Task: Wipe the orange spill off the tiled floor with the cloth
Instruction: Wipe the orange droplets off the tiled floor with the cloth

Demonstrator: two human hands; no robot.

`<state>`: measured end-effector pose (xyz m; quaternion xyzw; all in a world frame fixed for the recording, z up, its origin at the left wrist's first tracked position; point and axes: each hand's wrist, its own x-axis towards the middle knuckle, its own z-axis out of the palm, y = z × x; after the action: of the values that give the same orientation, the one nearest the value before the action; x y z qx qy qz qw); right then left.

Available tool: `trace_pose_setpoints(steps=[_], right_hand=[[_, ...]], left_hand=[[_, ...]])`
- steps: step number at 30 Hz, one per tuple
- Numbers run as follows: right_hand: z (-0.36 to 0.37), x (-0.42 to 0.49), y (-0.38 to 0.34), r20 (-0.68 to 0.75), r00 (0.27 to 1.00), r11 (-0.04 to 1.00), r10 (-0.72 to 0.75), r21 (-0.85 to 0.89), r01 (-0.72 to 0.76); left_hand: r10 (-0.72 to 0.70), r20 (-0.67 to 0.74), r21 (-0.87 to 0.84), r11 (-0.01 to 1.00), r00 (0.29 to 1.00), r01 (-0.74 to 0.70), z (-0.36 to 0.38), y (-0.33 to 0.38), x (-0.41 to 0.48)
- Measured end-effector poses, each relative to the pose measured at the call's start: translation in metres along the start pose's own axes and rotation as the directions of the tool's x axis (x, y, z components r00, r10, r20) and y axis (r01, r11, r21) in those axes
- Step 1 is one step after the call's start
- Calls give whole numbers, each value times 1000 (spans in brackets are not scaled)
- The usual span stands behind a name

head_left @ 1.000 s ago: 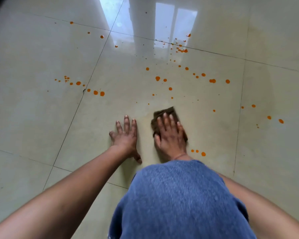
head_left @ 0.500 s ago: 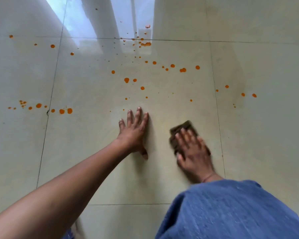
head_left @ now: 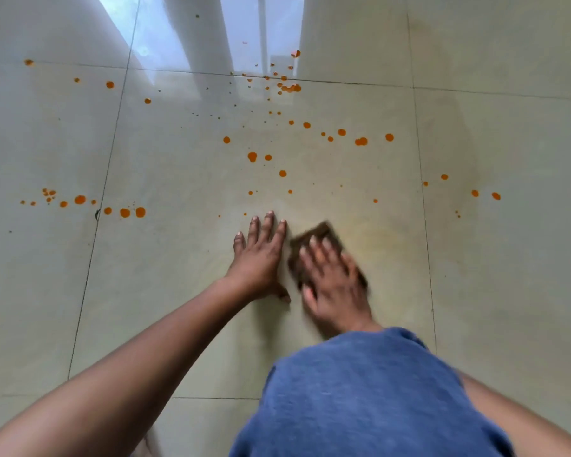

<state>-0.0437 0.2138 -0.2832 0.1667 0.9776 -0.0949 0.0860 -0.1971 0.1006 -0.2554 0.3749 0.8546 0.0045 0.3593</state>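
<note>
Orange drops of the spill [head_left: 252, 156] lie scattered over the glossy cream tiled floor [head_left: 178, 275], thickest near the far grout line and in a row at the left. A dark brown cloth [head_left: 314, 234] lies flat on the floor in the middle of the view. My right hand [head_left: 332, 282] presses on it with spread, straight fingers and covers most of it; the hand is motion-blurred. My left hand [head_left: 261, 258] rests flat on the tile just left of the cloth, fingers straight and together.
My blue-clad knee [head_left: 370, 400] fills the lower middle of the view. A faint yellowish smear [head_left: 376, 245] marks the tile to the right of the cloth. Window light reflects at the far top.
My right hand has slid the cloth leftwards, close beside my left hand. The view has shifted; my left hand stays planted on the tile.
</note>
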Motion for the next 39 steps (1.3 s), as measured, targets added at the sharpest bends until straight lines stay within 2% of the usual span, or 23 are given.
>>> trace_pose_setpoints(steps=[1,3,4,6,7,8,10,13,14,15,16,17,18,21,23,25,28,30,32,34,36,37,39], right_hand=[[3,-28,0,56,989,989,-140,-33,141],[-4,-55,27,104,955,956,-279,-68,286],[-5,-45,37,86,964,963,-253,-72,259],[-16,8,24,0,1000,999,28,-20,-28],[-22,36,4,23,989,988,147,33,-148],[-19,48,-19,11,989,987,149,56,-149],[-5,30,-44,4,997,997,-81,2,81],[-6,-26,-12,131,921,924,-368,-64,378],[-8,-18,-3,118,920,919,-374,-82,385],[-13,0,-5,116,947,948,-298,-75,308],[-13,25,-14,49,983,982,-175,-55,178],[-17,49,-30,49,997,999,-52,-6,53],[-14,60,-46,36,999,1000,-26,14,26],[3,21,-55,56,949,949,-312,-22,313],[2,-3,-39,118,912,918,-393,-5,396],[-6,39,-48,93,926,931,-365,19,365],[-21,151,-96,24,981,981,-193,9,193],[-18,170,-110,12,990,990,-143,8,143],[-6,128,-101,16,963,963,-268,13,268],[-2,74,-88,71,888,890,-454,-2,456],[-3,91,-88,66,847,848,-527,-23,529],[-8,118,-99,21,880,879,-474,-32,475],[-15,160,-125,43,963,963,-267,-13,268]], left_hand=[[-15,-28,-25,1000,999,14,0,-5,-4],[-62,-73,-28,998,995,60,-2,-19,-15],[-102,-78,-24,995,992,100,-3,-28,-21],[-197,-65,-35,980,978,195,-4,-49,-27],[-236,-60,-46,971,970,234,-7,-60,-26],[-264,-55,-57,964,963,261,-10,-70,-25],[-284,-43,-71,957,958,280,-20,-87,-22],[-226,2,-17,974,974,226,-27,-97,-24],[-215,4,-5,977,977,215,-26,-98,-25],[-211,5,0,977,977,211,-25,-97,-25],[-208,-4,1,978,978,208,-24,-97,-25],[-207,-26,-3,978,978,207,-23,-98,-24],[-214,-48,-11,977,976,213,-20,-101,-25],[-252,-98,-39,968,963,249,-18,-108,-37],[-269,-109,-70,962,957,263,-16,-108,-44],[-261,-102,-87,964,960,252,-15,-109,-46],[-262,-113,-110,962,959,250,-9,-113,-42],[-262,-133,-112,962,956,248,-7,-114,-41],[-261,-115,-122,961,959,247,-9,-112,-42],[-263,-108,-139,959,959,248,-10,-111,-43],[-262,-107,-144,958,959,246,-11,-111,-42],[-262,-106,-142,959,959,246,-10,-112,-41],[-271,-117,-132,958,955,255,-5,-114,-40]])
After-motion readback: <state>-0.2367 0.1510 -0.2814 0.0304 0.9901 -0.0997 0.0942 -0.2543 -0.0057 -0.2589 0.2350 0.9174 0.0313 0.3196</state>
